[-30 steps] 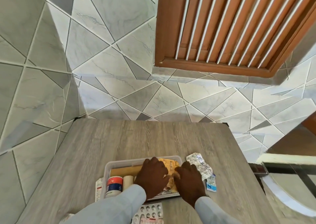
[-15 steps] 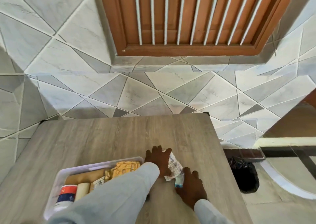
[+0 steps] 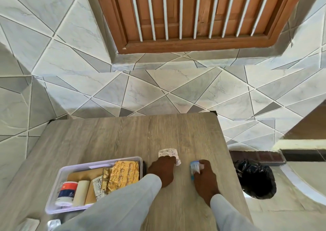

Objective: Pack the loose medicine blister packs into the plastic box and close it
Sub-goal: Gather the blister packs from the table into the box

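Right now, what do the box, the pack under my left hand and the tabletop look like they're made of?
Box: clear, slightly frosted plastic; the contents show through its wall. Pack under the left hand: seemingly crinkled silvery foil with fine print, though blurred. Tabletop: matte grey wood grain, possibly laminate rather than solid wood.

Both arms wore long, loose sleeves of plain pale grey cloth, the left sleeve (image 3: 123, 200) and the right sleeve (image 3: 229, 215). Each ended at the wrist, leaving the left hand (image 3: 163, 170) and right hand (image 3: 205, 179) bare, without rings or a watch showing.
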